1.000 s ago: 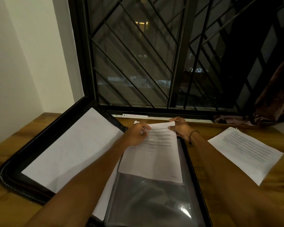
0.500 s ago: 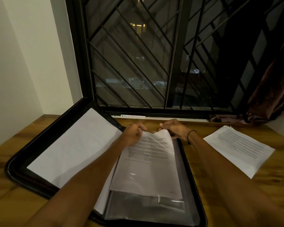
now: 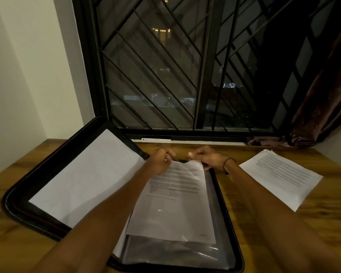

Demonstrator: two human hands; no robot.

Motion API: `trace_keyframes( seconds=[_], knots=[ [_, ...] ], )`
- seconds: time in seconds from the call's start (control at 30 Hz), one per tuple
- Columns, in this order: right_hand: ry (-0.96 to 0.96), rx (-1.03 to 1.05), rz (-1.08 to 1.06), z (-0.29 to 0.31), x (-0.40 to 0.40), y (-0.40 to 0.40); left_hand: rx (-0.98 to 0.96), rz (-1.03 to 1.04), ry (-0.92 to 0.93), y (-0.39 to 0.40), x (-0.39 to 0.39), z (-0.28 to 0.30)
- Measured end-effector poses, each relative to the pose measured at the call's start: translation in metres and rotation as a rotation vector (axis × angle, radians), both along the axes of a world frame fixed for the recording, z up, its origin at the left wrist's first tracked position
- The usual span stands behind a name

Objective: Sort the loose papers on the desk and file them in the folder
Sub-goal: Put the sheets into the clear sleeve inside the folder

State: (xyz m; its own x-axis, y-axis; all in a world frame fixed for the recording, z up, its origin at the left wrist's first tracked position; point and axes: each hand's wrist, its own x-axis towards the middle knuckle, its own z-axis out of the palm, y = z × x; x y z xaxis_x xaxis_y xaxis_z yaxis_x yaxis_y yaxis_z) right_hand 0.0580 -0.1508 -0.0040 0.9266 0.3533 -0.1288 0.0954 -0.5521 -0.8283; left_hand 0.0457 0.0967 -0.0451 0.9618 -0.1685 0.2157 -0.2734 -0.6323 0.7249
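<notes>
A black zip folder [image 3: 18, 205] lies open on the wooden desk. Its left half holds a white sheet [image 3: 83, 180]. On its right half, a printed sheet [image 3: 173, 209] sits most of the way inside a clear plastic sleeve [image 3: 171, 251]. My left hand [image 3: 159, 160] grips the sleeve's top edge at the left. My right hand [image 3: 207, 158] pinches the top right corner of the sheet and sleeve. A loose stack of printed papers [image 3: 282, 176] lies on the desk to the right of the folder.
A barred window [image 3: 185, 75] stands right behind the desk [image 3: 244, 213]. A dark curtain [image 3: 323, 107] hangs at the far right, and its hem rests on the sill. A wall closes off the left side.
The printed sheet has slid down further into the clear sleeve. Both hands have drawn closer together at the sleeve's top edge.
</notes>
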Motion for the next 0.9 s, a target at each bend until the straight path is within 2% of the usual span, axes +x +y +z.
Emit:
trace_keyframes(
  seconds=[0.1,0.27,0.37,0.43,0.67,0.9],
  knots=[
    [0.048,-0.016,0.115,-0.001,0.002,-0.011,-0.001,0.008,-0.003,-0.002,0.002,0.001],
    [0.009,0.009,0.045,-0.007,0.003,-0.013,0.023,0.004,0.035,-0.007,0.005,0.001],
    [-0.005,-0.083,0.098,-0.009,0.005,-0.011,0.103,-0.04,0.043,-0.008,0.003,0.004],
    [0.019,-0.071,0.145,-0.008,0.006,-0.013,0.139,-0.044,0.035,-0.006,0.003,0.004],
    [-0.071,0.021,0.024,-0.011,0.005,-0.012,0.209,-0.028,0.078,-0.006,-0.001,0.015],
    [0.056,0.02,0.086,-0.007,0.002,-0.008,0.146,-0.028,0.186,0.004,0.008,0.02]
  ],
)
